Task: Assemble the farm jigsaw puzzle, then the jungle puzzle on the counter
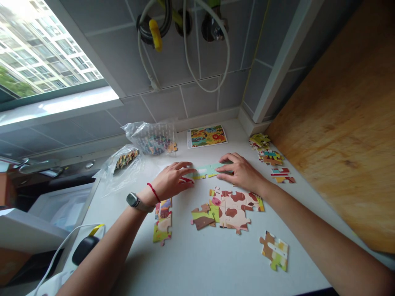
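The cow puzzle section [233, 209] is pale pink with brown patches.

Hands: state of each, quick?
Left hand: fingers spread, resting at the left end of the blue puzzle strip.
Right hand: fingers spread, at the strip's right end; grip can't be told.

The only view, the head camera, looks forward and steeply down from above the near side of the white worktop [185, 263], close over it.
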`<state>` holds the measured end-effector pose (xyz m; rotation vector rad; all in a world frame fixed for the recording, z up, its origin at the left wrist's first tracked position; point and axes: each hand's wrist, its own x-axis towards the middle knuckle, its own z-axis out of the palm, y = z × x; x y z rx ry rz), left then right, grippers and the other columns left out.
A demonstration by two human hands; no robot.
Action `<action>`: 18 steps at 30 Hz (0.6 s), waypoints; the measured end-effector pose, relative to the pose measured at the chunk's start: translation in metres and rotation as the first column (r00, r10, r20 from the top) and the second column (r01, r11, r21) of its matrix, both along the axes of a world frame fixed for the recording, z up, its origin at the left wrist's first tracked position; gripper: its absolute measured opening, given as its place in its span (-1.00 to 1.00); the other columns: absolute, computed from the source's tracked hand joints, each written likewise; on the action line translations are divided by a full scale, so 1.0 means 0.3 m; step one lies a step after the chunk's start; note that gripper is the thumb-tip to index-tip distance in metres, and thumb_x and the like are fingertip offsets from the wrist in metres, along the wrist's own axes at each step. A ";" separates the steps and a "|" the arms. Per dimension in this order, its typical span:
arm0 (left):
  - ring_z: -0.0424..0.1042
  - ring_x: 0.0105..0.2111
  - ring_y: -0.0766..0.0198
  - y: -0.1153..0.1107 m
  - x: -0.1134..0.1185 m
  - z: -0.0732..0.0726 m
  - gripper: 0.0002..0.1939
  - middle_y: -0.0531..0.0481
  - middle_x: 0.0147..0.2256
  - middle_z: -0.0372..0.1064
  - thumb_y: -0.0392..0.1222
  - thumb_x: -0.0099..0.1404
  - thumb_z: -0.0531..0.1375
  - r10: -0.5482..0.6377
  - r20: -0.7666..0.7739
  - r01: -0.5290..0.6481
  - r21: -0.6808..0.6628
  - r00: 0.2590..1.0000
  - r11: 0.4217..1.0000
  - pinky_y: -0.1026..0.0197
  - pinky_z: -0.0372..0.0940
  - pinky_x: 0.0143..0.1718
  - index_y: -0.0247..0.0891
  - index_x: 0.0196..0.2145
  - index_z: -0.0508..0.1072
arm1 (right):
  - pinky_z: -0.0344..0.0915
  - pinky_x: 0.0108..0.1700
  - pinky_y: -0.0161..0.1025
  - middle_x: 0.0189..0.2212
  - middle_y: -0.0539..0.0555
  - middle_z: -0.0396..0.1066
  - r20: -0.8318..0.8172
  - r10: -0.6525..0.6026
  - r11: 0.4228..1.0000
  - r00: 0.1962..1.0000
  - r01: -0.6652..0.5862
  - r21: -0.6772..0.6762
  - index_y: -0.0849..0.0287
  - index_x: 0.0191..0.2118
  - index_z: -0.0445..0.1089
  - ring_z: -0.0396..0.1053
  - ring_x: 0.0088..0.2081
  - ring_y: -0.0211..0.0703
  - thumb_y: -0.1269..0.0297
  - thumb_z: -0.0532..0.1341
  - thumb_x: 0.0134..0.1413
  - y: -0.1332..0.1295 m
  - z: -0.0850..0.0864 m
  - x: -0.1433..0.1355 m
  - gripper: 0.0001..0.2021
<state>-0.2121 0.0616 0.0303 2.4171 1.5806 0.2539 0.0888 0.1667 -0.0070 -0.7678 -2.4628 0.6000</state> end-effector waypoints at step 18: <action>0.54 0.08 -0.13 -0.070 -0.186 0.170 -0.35 -0.28 0.11 0.51 0.13 0.37 0.25 0.297 -0.323 -0.377 -0.219 0.898 0.900 -0.05 0.41 0.09 -0.23 0.30 0.38 | 0.46 0.14 0.10 -0.07 0.16 0.49 -0.013 -0.128 0.992 0.992 0.128 0.014 0.00 -0.08 0.69 0.44 0.01 0.12 0.23 0.46 0.16 0.010 -0.008 0.002 -0.79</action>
